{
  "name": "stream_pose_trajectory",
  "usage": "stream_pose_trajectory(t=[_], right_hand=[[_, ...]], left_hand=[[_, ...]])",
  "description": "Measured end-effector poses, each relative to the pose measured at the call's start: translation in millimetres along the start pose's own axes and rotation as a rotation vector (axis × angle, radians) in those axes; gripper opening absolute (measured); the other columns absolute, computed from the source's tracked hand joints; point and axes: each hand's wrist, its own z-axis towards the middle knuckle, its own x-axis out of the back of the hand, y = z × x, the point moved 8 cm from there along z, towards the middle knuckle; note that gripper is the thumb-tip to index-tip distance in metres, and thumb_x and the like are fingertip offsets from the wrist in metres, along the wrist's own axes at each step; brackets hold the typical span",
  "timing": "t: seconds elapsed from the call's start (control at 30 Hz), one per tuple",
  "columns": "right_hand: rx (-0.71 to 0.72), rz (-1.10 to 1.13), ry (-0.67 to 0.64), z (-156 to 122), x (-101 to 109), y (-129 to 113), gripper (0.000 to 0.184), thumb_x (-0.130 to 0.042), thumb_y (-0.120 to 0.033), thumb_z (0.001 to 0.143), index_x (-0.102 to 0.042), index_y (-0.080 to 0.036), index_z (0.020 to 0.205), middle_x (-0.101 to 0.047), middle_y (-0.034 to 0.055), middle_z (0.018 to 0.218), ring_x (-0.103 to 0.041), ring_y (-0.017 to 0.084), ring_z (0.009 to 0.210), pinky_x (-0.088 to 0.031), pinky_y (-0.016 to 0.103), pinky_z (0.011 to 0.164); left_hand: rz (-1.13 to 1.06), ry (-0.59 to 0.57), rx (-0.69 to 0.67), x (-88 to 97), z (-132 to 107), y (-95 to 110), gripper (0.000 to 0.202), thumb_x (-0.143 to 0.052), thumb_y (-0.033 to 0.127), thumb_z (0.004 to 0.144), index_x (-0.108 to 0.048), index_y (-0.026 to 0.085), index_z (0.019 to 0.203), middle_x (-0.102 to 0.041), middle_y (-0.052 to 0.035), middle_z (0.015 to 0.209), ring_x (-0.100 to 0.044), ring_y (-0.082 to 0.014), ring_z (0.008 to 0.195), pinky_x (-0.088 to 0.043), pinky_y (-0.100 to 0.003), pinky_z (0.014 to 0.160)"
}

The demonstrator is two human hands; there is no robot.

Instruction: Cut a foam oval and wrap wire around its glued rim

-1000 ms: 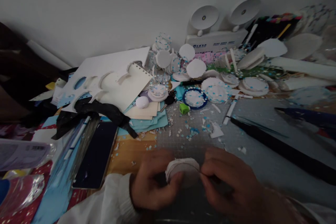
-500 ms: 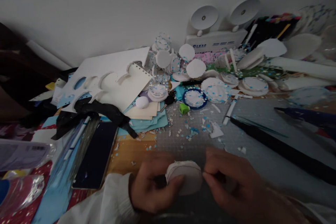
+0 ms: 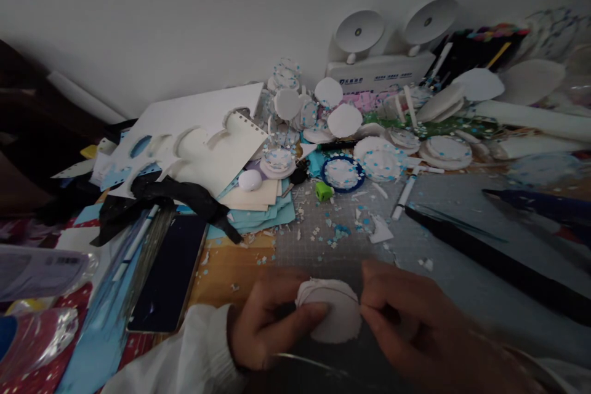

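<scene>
A white round disc [image 3: 339, 317], stacked or layered at its upper left rim, is pinched between the thumb and fingers of my left hand [image 3: 272, 323]. A thin dark curved line crosses its upper face. At the disc's right edge, the thumb and index finger of my right hand [image 3: 401, 314] are pressed together; whatever they pinch is too small to make out. Below the disc, a thin pale curved strand [image 3: 311, 363] shows, its ends lost in shadow. Both hands are over the grey cutting mat [image 3: 314, 258].
White discs with blue-white specks [image 3: 381, 160] crowd the back. A black-handled tool [image 3: 489, 261], tweezers-like, lies right, near a white pen [image 3: 405, 194]. A phone [image 3: 168, 274] lies left beside a black cloth-like strip [image 3: 194, 197]. A two-headed lamp [image 3: 378, 68] stands by the wall.
The disc has shifted slightly right and turned to show a rounder face. The pale strand below it shows more clearly. Both hands stay nearly in place.
</scene>
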Motion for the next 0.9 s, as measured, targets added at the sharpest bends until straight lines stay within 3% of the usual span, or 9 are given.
stream_pose_trajectory(t=[0.23, 0.5, 0.7, 0.9], right_hand=[[-0.032, -0.005, -0.035, -1, -3, 3, 0.021, -0.046, -0.004, 0.078, -0.042, -0.020, 0.066, -0.046, -0.0058, 0.057, -0.043, 0.006, 0.051, -0.033, 0.016, 0.047], [-0.058, 0.025, -0.045, -2, -3, 6, 0.021, -0.046, -0.005, 0.079, -0.041, -0.020, 0.066, -0.044, -0.0062, 0.057, -0.042, 0.006, 0.052, -0.031, 0.017, 0.048], [-0.008, 0.047, -0.072, -7, -9, 9, 0.019, -0.046, -0.007, 0.080, -0.039, -0.021, 0.069, -0.043, -0.0051, 0.060, -0.041, 0.008, 0.056, -0.030, 0.021, 0.050], [0.054, -0.019, -0.123, -11, -18, 10, 0.020, -0.047, -0.002, 0.076, -0.040, -0.020, 0.074, -0.044, -0.0038, 0.067, -0.042, 0.009, 0.063, -0.031, 0.022, 0.055]], left_hand=[[-0.044, -0.030, 0.003, -2.4, -1, -1, 0.030, -0.047, 0.030, 0.094, -0.070, 0.012, 0.090, -0.060, -0.0045, 0.070, -0.057, -0.0134, 0.067, -0.041, -0.022, 0.062], [-0.106, 0.010, 0.013, -1.4, -3, -3, 0.035, -0.044, 0.035, 0.095, -0.070, 0.013, 0.091, -0.056, -0.0031, 0.068, -0.052, -0.0123, 0.063, -0.037, -0.022, 0.058], [-0.242, 0.091, 0.122, -0.1, -3, -10, 0.043, -0.046, 0.046, 0.092, -0.069, 0.013, 0.078, -0.058, -0.0042, 0.067, -0.049, -0.0124, 0.060, -0.038, -0.022, 0.055], [-0.170, 0.159, 0.184, 4.1, -1, -14, 0.056, -0.047, 0.058, 0.087, -0.053, 0.014, 0.053, -0.041, 0.0005, 0.053, -0.038, -0.0102, 0.052, -0.030, -0.023, 0.048]])
